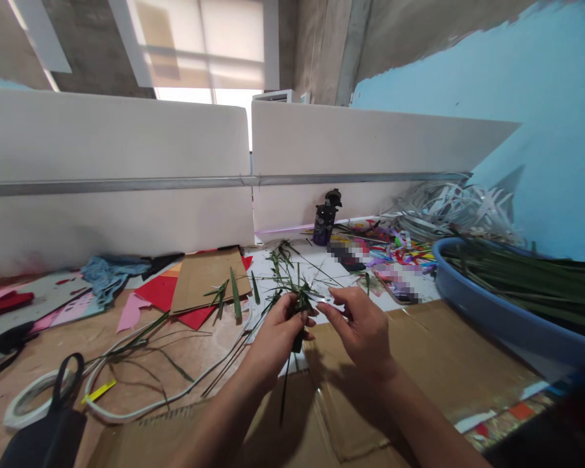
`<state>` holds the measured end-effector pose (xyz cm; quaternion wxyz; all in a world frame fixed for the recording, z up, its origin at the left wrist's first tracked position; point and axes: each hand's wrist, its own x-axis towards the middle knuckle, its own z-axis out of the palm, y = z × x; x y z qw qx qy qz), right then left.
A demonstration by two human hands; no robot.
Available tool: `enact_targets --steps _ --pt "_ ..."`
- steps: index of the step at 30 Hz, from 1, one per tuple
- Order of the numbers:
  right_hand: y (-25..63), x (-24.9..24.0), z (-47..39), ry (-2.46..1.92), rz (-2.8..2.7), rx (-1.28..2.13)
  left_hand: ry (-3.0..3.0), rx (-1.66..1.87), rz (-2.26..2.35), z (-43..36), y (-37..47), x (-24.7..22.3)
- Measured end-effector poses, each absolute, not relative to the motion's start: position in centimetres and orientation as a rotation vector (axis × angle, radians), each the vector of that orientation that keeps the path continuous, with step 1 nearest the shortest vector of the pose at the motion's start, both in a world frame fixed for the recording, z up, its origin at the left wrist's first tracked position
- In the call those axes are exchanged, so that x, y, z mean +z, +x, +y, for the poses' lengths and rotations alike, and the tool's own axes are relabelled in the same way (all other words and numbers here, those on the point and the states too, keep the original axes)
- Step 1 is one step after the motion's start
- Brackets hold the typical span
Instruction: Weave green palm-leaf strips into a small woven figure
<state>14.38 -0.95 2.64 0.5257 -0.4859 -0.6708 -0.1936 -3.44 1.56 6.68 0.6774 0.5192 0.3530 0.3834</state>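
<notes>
My left hand (280, 325) is closed around a bundle of green leaf strips (302, 292), whose pointed ends fan out above the fingers. Thin dark stems hang below that hand. Just to the right, my right hand (363, 325) has thumb and index finger pinched together near the bundle's side. A thin pale piece shows by those fingertips, too small to name. Both hands are above a sheet of brown cardboard (419, 351). Behind them, more cut leaf pieces (283, 250) lie on a white surface.
A blue basin (448, 273) of long green leaves stands at right. At the back are a dark bottle (324, 224), colourful ribbon scraps (404, 244) and clear plastic strips (448, 208). To the left lie a tape roll (17, 413), a white cable (175, 396) and a black case (43, 435).
</notes>
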Motion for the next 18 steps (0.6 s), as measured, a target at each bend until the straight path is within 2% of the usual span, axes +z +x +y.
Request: enact_targets --steps 18 --pt "13.91 2.87 -1.26 -1.137 -1.664 -0.459 1.371 0.916 0.879 1.96 -3.41 5.96"
